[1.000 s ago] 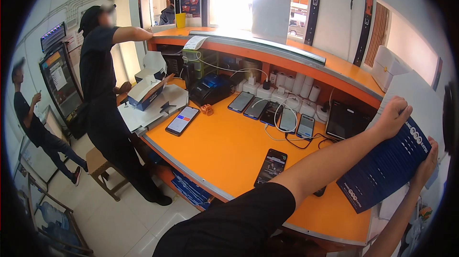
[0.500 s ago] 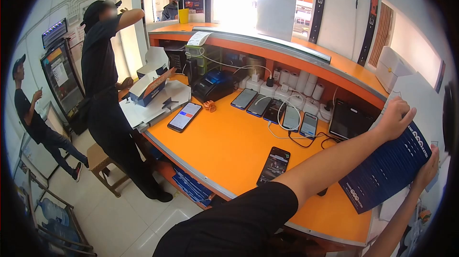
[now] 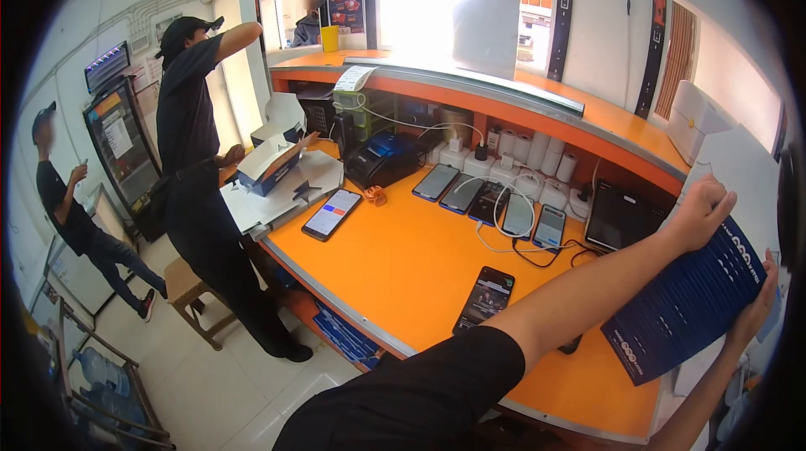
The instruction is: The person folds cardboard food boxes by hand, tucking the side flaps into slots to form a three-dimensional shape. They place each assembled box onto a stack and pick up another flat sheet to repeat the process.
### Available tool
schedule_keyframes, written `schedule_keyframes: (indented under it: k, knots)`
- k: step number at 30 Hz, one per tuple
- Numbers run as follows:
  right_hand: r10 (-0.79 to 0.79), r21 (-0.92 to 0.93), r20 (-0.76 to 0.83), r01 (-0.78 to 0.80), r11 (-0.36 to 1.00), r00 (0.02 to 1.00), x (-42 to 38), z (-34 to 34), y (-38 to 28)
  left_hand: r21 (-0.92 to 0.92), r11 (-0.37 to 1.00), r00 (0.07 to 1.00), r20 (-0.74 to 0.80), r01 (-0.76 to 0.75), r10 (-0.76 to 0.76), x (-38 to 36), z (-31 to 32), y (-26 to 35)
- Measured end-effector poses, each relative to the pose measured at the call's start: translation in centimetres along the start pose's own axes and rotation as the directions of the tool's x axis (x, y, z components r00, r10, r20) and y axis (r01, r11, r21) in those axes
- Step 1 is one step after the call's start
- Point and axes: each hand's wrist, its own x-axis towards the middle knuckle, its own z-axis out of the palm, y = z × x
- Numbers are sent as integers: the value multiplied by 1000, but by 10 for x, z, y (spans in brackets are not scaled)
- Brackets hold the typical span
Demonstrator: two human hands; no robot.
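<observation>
At the far right of the head view, a dark blue sheet with white print hangs tilted over the counter's end. My left hand reaches across with its fingers closed at the sheet's upper edge. My right hand grips the right edge, with its fingers partly hidden. White paper or card shows behind my left hand. Below my left forearm, a dark phone lies on the orange counter.
Several phones with charging cables line the counter's back, beside a black tablet. A black printer and another phone are further left. A co-worker stands by white boxes; another person is behind.
The view has shifted slightly, so the counter and the people appear a little further right. Both my hands keep their places on the blue sheet.
</observation>
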Motion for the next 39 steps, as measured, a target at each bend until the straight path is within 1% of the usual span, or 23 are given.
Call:
schedule_keyframes:
  k: [4,7,9,10,11,13,15,17,19,25,26,28,30,31,33,34,35,36,37,38,39]
  knots:
    - [-24,-49,-74,21,999,997,-2,4,0,-11,1000,1000,-3,5,-5,-1,1,-1]
    - [54,-59,-74,-58,997,996,-7,3,-7,-21,999,999,5,34,-34,0,0,0]
    - [39,-80,-58,-44,996,998,-6,2,-7,36,999,999,38,29,-30,-1,-2,-3]
    - [-14,-99,-48,9,995,999,-4,1,-5,64,998,998,54,26,-29,-2,-2,-3]
    - [-66,-117,-39,61,991,997,-2,-1,-3,0,1000,1000,14,27,-27,-4,-1,-3]
    - [-66,-109,-38,61,992,997,-2,-1,1,-126,992,997,-64,26,-34,-8,0,3]
    - [-28,-69,-43,25,997,999,-4,-3,3,-67,997,998,-41,-49,47,-11,1,-5]
    - [11,-11,-34,-11,1000,999,-4,-2,5,-82,996,1000,10,-19,20,-12,1,-9]
    - [44,60,-12,-44,997,999,-5,-1,8,-162,978,989,98,128,-113,-12,-4,-2]
    - [129,290,93,-151,945,987,-3,5,9,-81,982,981,105,172,-163,-13,-4,3]
    - [136,320,108,-164,933,985,-2,6,10,-92,981,983,97,168,-159,-13,-3,1]
    - [151,356,121,-185,916,981,-2,10,6,-109,982,986,82,155,-146,-13,-2,-1]
    - [166,361,105,-193,912,981,-4,14,0,-68,987,987,76,144,-139,-13,-3,-3]
    - [159,369,97,-184,911,982,-4,17,-5,-51,989,988,77,140,-136,-15,-3,-5]
    - [133,375,63,-147,915,989,-4,21,-17,-62,981,980,85,185,-179,-17,-5,-11]
    - [111,362,32,-115,925,993,-2,25,-22,-88,974,975,98,210,-202,-18,-2,-14]
    - [94,327,-13,-85,941,995,0,21,-19,-76,972,973,90,221,-214,-18,-2,-8]
    - [-58,221,-14,60,973,998,2,13,-5,-86,968,969,90,238,-230,-18,-5,2]
    - [-7,295,7,5,955,1000,0,11,-13,57,987,984,84,151,-155,-20,-8,5]
    - [41,370,21,-46,928,999,-3,17,-29,133,986,990,80,103,-115,-21,-8,-1]
    - [0,289,-35,10,957,999,-3,18,-29,34,975,971,89,221,-224,-23,-6,1]
